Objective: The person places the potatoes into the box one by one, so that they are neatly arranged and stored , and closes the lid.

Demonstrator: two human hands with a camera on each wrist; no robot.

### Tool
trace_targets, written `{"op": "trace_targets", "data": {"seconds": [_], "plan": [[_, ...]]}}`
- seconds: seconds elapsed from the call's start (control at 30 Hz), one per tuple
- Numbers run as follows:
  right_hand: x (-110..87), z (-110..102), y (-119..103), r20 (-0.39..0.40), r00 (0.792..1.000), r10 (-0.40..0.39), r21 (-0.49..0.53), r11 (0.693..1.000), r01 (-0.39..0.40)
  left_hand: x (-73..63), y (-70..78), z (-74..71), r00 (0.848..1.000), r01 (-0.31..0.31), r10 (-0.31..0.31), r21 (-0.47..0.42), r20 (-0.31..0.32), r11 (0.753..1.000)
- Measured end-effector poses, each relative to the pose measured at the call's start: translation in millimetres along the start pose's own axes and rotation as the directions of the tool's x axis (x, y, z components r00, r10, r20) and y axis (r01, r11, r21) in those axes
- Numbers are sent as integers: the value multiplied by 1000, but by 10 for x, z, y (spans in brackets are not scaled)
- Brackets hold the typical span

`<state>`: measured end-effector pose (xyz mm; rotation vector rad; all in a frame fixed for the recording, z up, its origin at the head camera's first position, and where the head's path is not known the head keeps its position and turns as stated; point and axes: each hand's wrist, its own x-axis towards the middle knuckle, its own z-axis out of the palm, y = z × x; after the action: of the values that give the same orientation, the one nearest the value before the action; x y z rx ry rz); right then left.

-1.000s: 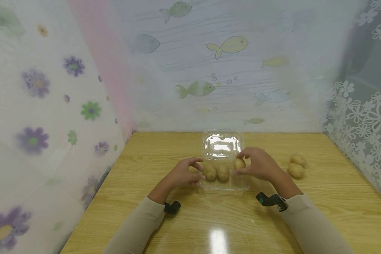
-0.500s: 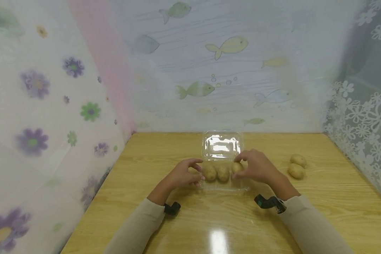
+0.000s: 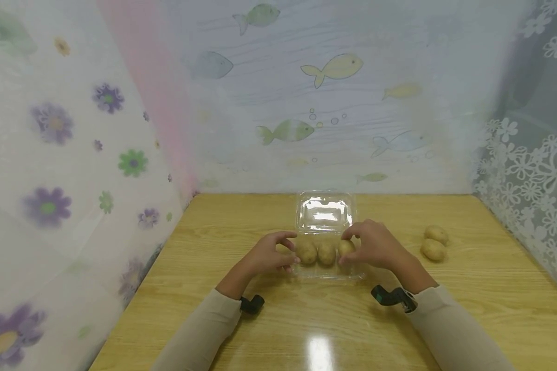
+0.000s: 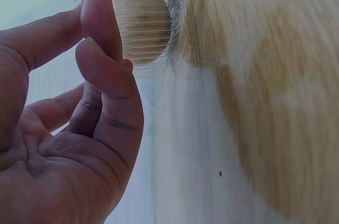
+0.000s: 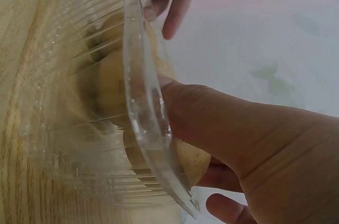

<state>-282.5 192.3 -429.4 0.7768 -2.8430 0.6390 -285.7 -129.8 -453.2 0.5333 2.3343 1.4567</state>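
A clear plastic clamshell container (image 3: 330, 273) stands on the table with its lid (image 3: 325, 211) tipped back. Two potatoes, a left one (image 3: 306, 253) and a middle one (image 3: 326, 253), lie side by side in the base. My right hand (image 3: 376, 246) holds a third potato (image 3: 346, 247) between thumb and fingers, down inside the base at its right end. In the right wrist view this potato (image 5: 193, 163) shows partly behind the rim. My left hand (image 3: 268, 252) grips the container's left edge, its fingertips at the rim and ribbed wall in the left wrist view.
Two more potatoes, one farther back (image 3: 436, 234) and one nearer (image 3: 433, 250), touch each other on the wooden table (image 3: 269, 335) to the right. Behind stands a curtain with printed fish (image 3: 339, 66), and flowered sheets flank the table.
The right hand has moved slightly left and down, lowering its potato from above the container's right end into the base beside the others. The left hand has stayed in place.
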Motion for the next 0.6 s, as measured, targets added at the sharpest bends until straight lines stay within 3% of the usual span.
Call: {"op": "trace_targets", "data": {"seconds": [0.6], "plan": [[-12, 30, -33, 19, 1000, 15, -38, 999, -15, 15, -26, 4, 1000, -8, 8, -3, 3, 1000]]}}
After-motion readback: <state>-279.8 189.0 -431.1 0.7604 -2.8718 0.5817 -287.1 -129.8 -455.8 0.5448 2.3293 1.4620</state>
